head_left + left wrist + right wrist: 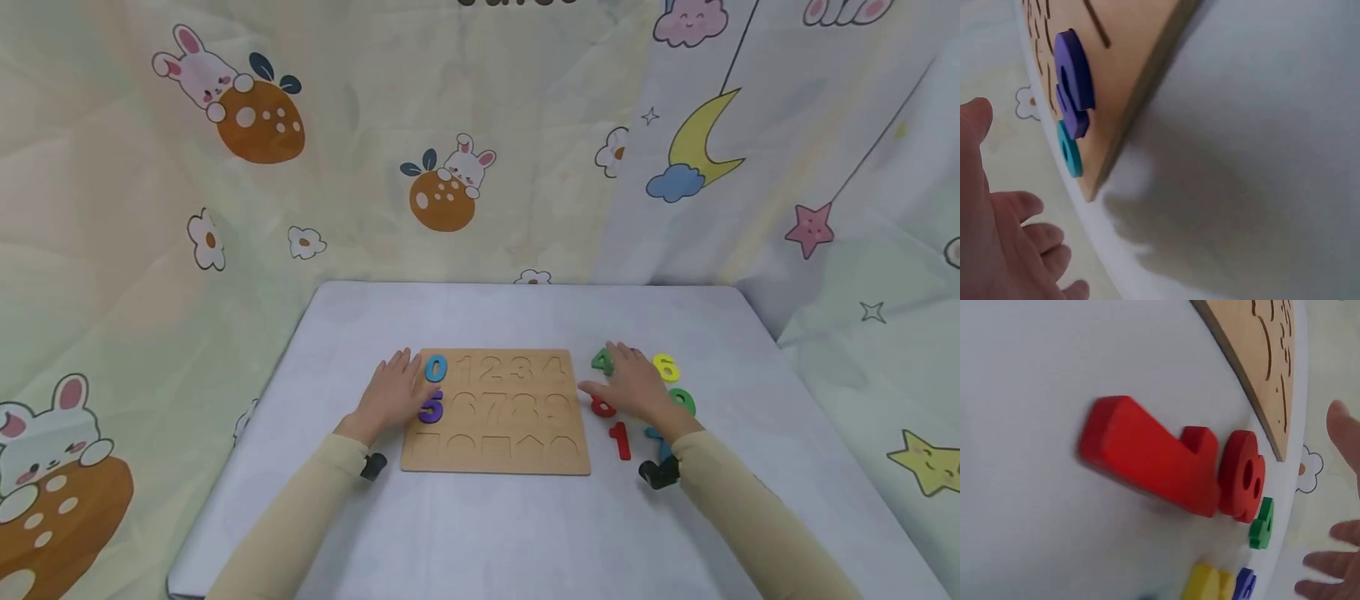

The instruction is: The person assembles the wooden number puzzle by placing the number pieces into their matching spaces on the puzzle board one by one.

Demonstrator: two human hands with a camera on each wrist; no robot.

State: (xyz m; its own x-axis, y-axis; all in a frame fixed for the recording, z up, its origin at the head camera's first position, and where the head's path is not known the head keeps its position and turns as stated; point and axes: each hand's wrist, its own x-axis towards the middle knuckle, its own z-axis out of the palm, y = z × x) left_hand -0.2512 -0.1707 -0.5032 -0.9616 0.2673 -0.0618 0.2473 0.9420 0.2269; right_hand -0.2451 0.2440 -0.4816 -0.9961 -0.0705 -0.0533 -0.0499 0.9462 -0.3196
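Filling the board (495,463) seems under way, blue 0 (429,368) and purple 5 (431,410) on it; left hand (388,396) and right hand (633,385), fingers spread, empty, next probably need to pinch red 1 (619,441) beside it.

blue 0 (428,368), purple 5 (430,401) on board (495,427), red 1 (1154,453), red 8 (1239,481), green 4 (1260,532), yellow 6 (659,364) on table (487,533)

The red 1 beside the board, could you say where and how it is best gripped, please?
Probably pinch the red 1 across its stem, from above, near the foot: it lies flat, the stem is straight and thick, and the red 8 sits close to its other end.
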